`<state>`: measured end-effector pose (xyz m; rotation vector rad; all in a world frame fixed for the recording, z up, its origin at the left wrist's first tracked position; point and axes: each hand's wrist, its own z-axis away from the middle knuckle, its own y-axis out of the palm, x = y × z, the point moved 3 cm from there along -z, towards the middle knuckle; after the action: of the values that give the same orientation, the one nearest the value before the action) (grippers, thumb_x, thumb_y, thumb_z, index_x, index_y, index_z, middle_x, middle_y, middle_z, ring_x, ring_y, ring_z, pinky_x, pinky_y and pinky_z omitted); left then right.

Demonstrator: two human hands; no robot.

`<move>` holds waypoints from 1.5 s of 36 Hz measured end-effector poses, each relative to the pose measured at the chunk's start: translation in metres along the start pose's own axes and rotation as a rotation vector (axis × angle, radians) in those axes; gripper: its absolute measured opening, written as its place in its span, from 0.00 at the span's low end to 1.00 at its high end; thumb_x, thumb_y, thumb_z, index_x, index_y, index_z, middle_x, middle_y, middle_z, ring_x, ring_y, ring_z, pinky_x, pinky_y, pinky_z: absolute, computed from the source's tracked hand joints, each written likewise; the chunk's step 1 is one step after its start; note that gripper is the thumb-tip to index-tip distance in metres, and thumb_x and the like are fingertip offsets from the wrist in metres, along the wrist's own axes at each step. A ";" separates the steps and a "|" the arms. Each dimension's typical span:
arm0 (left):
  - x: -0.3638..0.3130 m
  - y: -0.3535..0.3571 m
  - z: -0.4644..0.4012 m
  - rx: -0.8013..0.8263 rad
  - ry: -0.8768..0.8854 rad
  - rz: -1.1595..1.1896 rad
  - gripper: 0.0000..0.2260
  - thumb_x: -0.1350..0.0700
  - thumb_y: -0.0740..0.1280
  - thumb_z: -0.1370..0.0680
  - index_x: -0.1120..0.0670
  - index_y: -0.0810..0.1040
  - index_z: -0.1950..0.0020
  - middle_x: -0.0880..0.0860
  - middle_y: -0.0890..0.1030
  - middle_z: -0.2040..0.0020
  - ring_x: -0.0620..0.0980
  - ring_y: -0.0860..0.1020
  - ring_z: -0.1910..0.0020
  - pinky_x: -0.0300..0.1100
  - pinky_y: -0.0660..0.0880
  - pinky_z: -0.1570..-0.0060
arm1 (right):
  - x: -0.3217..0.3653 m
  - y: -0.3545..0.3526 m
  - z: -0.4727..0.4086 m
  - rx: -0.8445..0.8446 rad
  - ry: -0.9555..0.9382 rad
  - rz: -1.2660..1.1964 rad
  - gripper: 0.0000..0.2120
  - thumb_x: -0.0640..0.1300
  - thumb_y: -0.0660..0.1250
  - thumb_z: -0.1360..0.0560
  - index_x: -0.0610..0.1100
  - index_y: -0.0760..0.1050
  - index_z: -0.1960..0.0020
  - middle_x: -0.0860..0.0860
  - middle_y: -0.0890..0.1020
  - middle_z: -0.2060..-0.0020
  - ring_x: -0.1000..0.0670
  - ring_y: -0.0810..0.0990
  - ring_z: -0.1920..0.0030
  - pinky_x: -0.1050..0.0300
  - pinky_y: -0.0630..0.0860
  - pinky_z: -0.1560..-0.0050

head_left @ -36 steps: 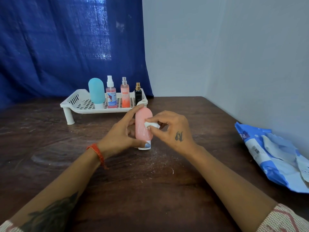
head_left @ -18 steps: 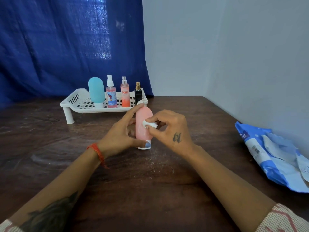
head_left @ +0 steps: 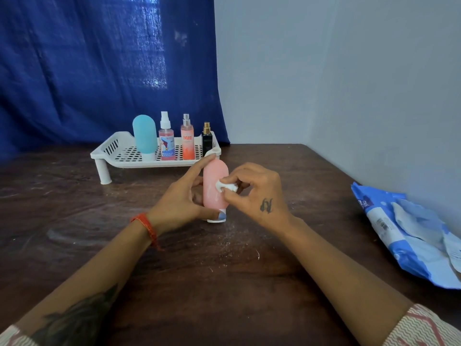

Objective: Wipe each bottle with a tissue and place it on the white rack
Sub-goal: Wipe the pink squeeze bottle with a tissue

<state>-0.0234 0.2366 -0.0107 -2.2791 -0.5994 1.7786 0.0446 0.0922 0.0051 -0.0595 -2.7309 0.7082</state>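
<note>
A pink squeeze bottle (head_left: 214,186) stands on its white cap on the dark table. My left hand (head_left: 180,201) holds it from the left, index finger up along its top and thumb at its base. My right hand (head_left: 257,193) pinches a small wad of white tissue (head_left: 225,185) and presses it against the bottle's right side. Behind them the white rack (head_left: 117,156) carries a teal squeeze bottle (head_left: 145,136), a pink spray bottle (head_left: 166,138), an orange spray bottle (head_left: 187,139) and a small black perfume bottle (head_left: 206,139).
A blue and white wipes pack (head_left: 409,236) lies at the table's right edge by the grey wall. A blue curtain hangs behind the rack. White crumbs dot the table (head_left: 224,283) in front of the pink bottle.
My right hand has shifted the tissue slightly up and left on the pink bottle. The left hand and the bottle have stayed put.
</note>
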 end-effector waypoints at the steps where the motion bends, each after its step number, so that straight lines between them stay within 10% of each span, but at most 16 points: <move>1: 0.000 0.000 0.000 -0.003 0.002 -0.002 0.48 0.63 0.79 0.38 0.34 0.56 0.30 0.49 0.67 0.29 0.50 0.72 0.34 0.48 0.77 0.43 | -0.001 -0.001 0.000 -0.014 0.008 0.018 0.07 0.37 0.76 0.34 0.40 0.83 0.56 0.48 0.83 0.61 0.58 0.77 0.62 0.69 0.75 0.63; 18: 0.001 0.001 0.000 -0.006 0.017 0.002 0.50 0.50 0.79 0.44 0.33 0.56 0.28 0.46 0.70 0.31 0.46 0.75 0.37 0.47 0.78 0.43 | 0.004 0.002 -0.002 -0.027 -0.050 0.008 0.09 0.35 0.74 0.35 0.40 0.84 0.55 0.48 0.84 0.59 0.53 0.80 0.58 0.56 0.79 0.58; 26: 0.000 0.002 0.000 -0.031 0.046 -0.041 0.49 0.65 0.78 0.36 0.39 0.55 0.25 0.46 0.71 0.31 0.45 0.76 0.39 0.44 0.78 0.44 | 0.015 0.010 -0.006 -0.036 -0.081 0.113 0.09 0.40 0.73 0.32 0.40 0.81 0.52 0.46 0.83 0.58 0.51 0.80 0.57 0.60 0.78 0.56; 45: -0.004 0.001 0.004 -0.048 0.037 -0.065 0.49 0.52 0.77 0.42 0.37 0.57 0.27 0.44 0.76 0.40 0.47 0.76 0.40 0.44 0.76 0.42 | 0.025 0.012 -0.005 0.111 -0.228 0.132 0.08 0.36 0.75 0.34 0.42 0.83 0.55 0.48 0.85 0.58 0.51 0.81 0.55 0.61 0.74 0.49; 54: -0.001 0.003 0.001 -0.031 0.028 -0.034 0.47 0.66 0.78 0.37 0.36 0.57 0.29 0.43 0.74 0.38 0.42 0.78 0.43 0.39 0.79 0.49 | 0.012 0.000 -0.004 0.054 -0.119 0.144 0.09 0.36 0.75 0.35 0.41 0.83 0.56 0.48 0.85 0.59 0.51 0.81 0.57 0.58 0.78 0.56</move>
<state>-0.0239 0.2336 -0.0111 -2.2967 -0.6608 1.7305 0.0350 0.0957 0.0122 -0.2101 -2.8402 0.8502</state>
